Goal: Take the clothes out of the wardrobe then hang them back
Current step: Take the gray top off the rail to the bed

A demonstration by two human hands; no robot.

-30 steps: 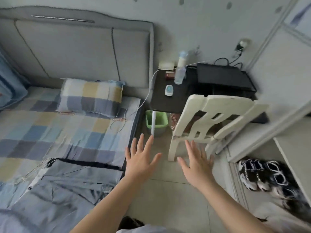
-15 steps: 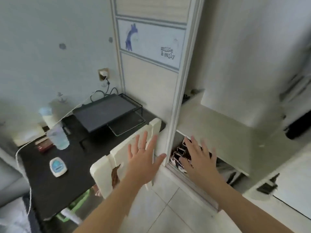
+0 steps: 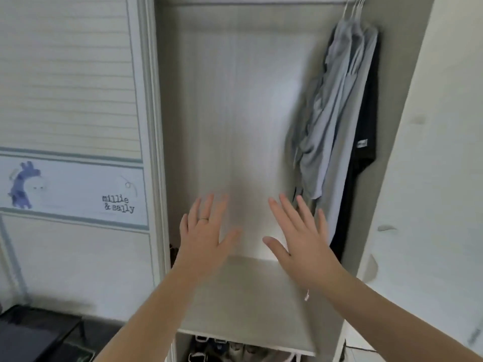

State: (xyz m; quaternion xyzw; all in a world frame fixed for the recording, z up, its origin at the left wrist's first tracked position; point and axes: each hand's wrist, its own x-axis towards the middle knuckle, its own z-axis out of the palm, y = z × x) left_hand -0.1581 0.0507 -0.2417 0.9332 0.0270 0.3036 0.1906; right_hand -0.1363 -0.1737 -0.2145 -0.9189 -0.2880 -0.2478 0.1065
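Note:
The open wardrobe fills the middle of the view. Light blue-grey clothes and a black garment hang on hangers bunched at the rail's right end. My left hand and my right hand are both raised in front of the wardrobe's shelf, fingers spread and holding nothing. The right hand's fingertips are just left of the hanging clothes' lower hems, apart from them. A ring shows on my left hand.
A closed sliding door with a "millie & sally" panel stands at the left. A white door panel stands at the right. Shoes lie under the shelf. A black table corner is at bottom left.
The view swung from the bed and chair up to the wardrobe's inside. The hanging clothes have come into view. Both hands stay spread and empty in front of me.

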